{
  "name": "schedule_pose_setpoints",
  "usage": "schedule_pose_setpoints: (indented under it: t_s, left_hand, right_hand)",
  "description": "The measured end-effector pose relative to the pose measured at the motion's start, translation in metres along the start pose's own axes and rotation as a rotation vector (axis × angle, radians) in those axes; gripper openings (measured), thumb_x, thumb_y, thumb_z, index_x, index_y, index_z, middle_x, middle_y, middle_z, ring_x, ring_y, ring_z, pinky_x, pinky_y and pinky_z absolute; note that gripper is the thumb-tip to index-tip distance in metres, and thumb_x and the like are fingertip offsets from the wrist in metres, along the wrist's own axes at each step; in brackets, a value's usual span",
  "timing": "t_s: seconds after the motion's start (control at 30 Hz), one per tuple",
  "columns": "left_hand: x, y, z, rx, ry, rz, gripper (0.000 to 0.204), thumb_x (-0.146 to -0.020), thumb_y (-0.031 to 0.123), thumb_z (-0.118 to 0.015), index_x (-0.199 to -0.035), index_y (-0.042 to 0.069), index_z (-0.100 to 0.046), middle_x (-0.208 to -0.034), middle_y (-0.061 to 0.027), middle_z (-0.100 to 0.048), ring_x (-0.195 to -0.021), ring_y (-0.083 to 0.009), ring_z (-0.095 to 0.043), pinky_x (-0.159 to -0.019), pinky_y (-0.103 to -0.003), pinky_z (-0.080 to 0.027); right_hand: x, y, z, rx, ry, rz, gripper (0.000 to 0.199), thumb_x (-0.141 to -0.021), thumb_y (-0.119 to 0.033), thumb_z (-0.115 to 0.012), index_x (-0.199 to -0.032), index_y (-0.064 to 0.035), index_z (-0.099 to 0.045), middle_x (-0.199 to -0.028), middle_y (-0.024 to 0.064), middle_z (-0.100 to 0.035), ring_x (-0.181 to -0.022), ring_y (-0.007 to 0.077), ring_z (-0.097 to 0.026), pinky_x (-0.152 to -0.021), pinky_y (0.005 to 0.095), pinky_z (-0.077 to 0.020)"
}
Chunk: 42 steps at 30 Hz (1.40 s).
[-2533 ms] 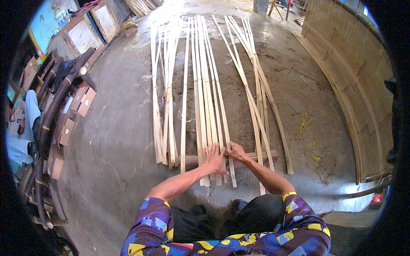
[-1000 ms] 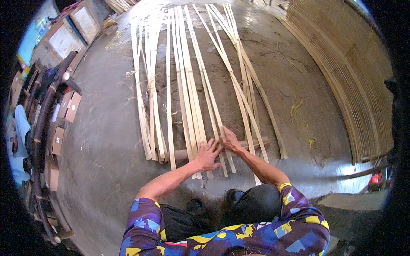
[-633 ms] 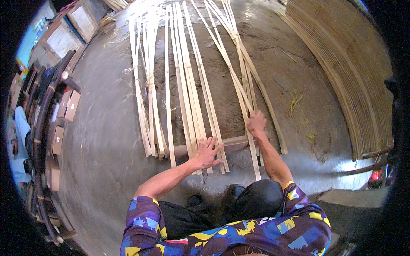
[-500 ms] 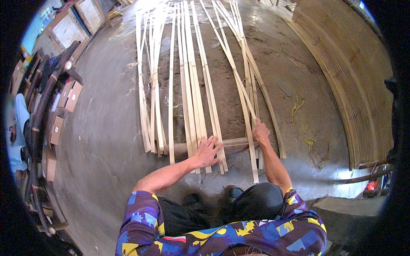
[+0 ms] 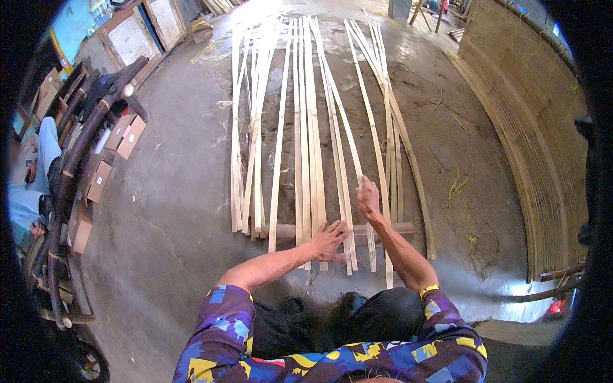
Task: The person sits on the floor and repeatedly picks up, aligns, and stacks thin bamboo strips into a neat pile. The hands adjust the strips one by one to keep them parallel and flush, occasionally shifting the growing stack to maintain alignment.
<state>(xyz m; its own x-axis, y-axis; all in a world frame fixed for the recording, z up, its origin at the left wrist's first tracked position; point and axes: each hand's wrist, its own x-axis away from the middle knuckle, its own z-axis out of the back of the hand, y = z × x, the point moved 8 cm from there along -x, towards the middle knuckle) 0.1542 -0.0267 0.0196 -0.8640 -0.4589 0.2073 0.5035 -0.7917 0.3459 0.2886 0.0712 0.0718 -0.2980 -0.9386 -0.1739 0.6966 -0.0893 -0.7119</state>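
Note:
Long pale bamboo strips [image 5: 311, 140] lie lengthwise in front of me, their near ends resting across a round wooden pole [image 5: 403, 231]. My right hand [image 5: 368, 196] is closed round one bamboo strip [image 5: 343, 127], just right of the middle group; its far end leans toward that group. Over the near ends of the middle strips, my left hand [image 5: 329, 241] lies with its fingers spread. More strips [image 5: 392, 108] lie crossed to the right of my right hand. On the left is a bundle of strips [image 5: 246, 147] with ragged fibres or ties on it.
A large slatted bamboo mat [image 5: 511, 127] stands along the right. To the left, a dark bamboo bench [image 5: 76, 140] has cardboard boxes [image 5: 126, 135] beside it, and a person's light blue clothing [image 5: 45, 159] shows behind. Yellow string [image 5: 458, 188] lies on the concrete floor.
My right hand has moved left with the bamboo strip, from the right-hand strips toward the middle group. My left hand stays over the middle strips' near ends. The whole view has shifted slightly.

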Motion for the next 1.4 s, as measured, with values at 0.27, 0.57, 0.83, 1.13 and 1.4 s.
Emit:
schedule_pose_setpoints:
  t_s: [0.27,0.57,0.83,1.13,1.4]
  left_hand:
    - [-0.001,-0.01,0.005,0.119,0.058,-0.085,0.077,-0.074,0.049,-0.055,-0.132,0.007,-0.026,-0.138,-0.0155,-0.019,-0.129,-0.0306,-0.016,-0.103,-0.048,-0.013]
    - [0.028,-0.053,0.017,0.028,0.181,0.202,0.082,-0.074,0.056,-0.048,-0.131,0.002,-0.024,-0.138,-0.0207,-0.016,-0.129,-0.035,-0.011,-0.103,-0.052,-0.007]
    - [0.034,-0.054,0.019,0.05,0.181,0.154,0.086,-0.075,0.058,-0.045,-0.133,0.0,-0.017,-0.138,-0.0214,-0.016,-0.129,-0.0349,-0.01,-0.105,-0.047,-0.006]
    - [0.032,-0.059,0.013,0.009,0.141,0.165,0.086,-0.074,0.061,-0.044,-0.135,0.007,-0.016,-0.14,-0.02,-0.011,-0.13,-0.0346,-0.008,-0.104,-0.048,-0.004]
    - [0.034,-0.057,0.016,0.025,0.154,0.13,0.083,-0.075,0.06,-0.044,-0.135,0.009,-0.019,-0.139,-0.0203,-0.014,-0.129,-0.0357,-0.01,-0.105,-0.048,-0.006]
  right_hand:
    - [-0.021,-0.001,-0.039,-0.042,-0.13,-0.008,0.031,-0.071,-0.005,-0.054,-0.1,0.0046,-0.049,-0.08,0.0239,-0.052,-0.074,0.0364,-0.051,-0.063,0.0413,-0.0417]
    - [-0.01,0.011,-0.081,-0.554,-0.144,-0.168,0.04,-0.071,-0.014,-0.063,-0.103,0.0036,-0.048,-0.085,0.0244,-0.054,-0.071,0.0349,-0.052,-0.064,0.0403,-0.0431]
    - [0.021,0.001,-0.101,-0.267,-0.378,0.031,0.054,-0.07,-0.017,-0.066,-0.114,0.006,-0.043,-0.108,0.0245,-0.051,-0.1,0.0329,-0.052,-0.083,0.0366,-0.0424]
    - [0.016,0.001,-0.126,0.062,-0.502,0.249,0.057,-0.072,-0.016,-0.062,-0.119,0.0054,-0.036,-0.107,0.027,-0.048,-0.103,0.0398,-0.045,-0.086,0.0415,-0.0381]
    - [0.04,-0.009,-0.108,-0.194,-0.666,-0.113,0.065,-0.075,-0.014,-0.057,-0.129,0.0023,-0.025,-0.099,0.0258,-0.054,-0.094,0.0351,-0.054,-0.078,0.0372,-0.0443]
